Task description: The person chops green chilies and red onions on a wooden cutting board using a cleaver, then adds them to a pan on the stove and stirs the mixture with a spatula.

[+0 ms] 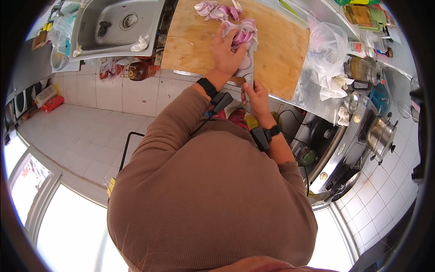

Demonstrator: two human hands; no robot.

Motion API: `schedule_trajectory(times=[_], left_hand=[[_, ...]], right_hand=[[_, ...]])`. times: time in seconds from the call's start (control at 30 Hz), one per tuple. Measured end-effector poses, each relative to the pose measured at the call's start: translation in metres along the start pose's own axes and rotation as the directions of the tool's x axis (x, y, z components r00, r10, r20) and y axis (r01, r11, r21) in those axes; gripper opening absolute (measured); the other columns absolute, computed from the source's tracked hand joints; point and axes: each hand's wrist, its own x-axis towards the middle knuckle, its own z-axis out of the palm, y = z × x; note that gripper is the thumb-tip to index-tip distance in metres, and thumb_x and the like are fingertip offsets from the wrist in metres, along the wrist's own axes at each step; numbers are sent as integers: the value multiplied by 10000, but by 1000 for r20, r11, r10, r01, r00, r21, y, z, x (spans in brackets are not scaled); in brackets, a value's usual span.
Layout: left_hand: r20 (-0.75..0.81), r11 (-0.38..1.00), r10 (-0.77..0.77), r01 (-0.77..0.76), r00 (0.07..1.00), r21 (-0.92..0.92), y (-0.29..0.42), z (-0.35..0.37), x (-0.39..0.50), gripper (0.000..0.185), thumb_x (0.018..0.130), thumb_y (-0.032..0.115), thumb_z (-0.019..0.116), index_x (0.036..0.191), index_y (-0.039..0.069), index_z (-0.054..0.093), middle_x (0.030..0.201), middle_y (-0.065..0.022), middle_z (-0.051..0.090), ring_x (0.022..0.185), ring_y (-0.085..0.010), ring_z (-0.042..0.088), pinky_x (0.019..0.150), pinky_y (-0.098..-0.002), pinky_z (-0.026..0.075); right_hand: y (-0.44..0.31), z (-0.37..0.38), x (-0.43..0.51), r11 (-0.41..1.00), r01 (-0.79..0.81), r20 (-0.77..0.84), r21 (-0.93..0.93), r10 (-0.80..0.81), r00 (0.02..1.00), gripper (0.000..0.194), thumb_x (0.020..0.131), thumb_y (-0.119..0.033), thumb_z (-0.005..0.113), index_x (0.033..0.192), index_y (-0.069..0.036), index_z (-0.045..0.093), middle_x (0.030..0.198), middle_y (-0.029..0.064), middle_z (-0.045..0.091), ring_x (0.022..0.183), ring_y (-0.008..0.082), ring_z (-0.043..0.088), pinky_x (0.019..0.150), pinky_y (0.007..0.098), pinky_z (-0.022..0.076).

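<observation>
Sliced red onion (245, 33) lies partly on the broad metal blade of a knife (250, 68), over a wooden cutting board (282, 54). My left hand (227, 51) curves over these slices, fingers spread around them. At the near edge of the board, my right hand (255, 98) grips the near end of the knife with thumb and curled fingers. Beside it, a brown wooden handle (238, 80) shows, partly hidden by my left wrist. More onion slices (217, 11) rest at the board's far edge.
Left of the board is a steel sink (112, 44) with crumpled tissue on its rim. A clear plastic bag (328, 51), jars and bottles crowd the counter at right. Beyond them stand a gas stove (343, 149) and a steel pot (380, 136).
</observation>
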Motion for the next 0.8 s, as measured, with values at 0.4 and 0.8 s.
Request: schedule_trajectory(times=[0.4,0.8], left_hand=[[181,945,28,33,983,-325,91,49,-9,456,776,105,758,1200,8,622,1451,-202,342,1194,-307,504,970,-354,452],[321,844,437,-260,840,-470,289,174,-69,439,811,137,751,1218,39,618,1449,-195,337,1177,-297,513,966,-363,449]], right_hand=[[-24,-51,-56,984,133,-136,119,-117,984,202,958,-216,631,1010,-29,575,822,16,577,638,91,550,507,234,435],[-64,-179,-190,864,451,-474,225,-307,825,161,957,-164,620,961,-9,575,757,35,575,587,108,547,468,248,423]])
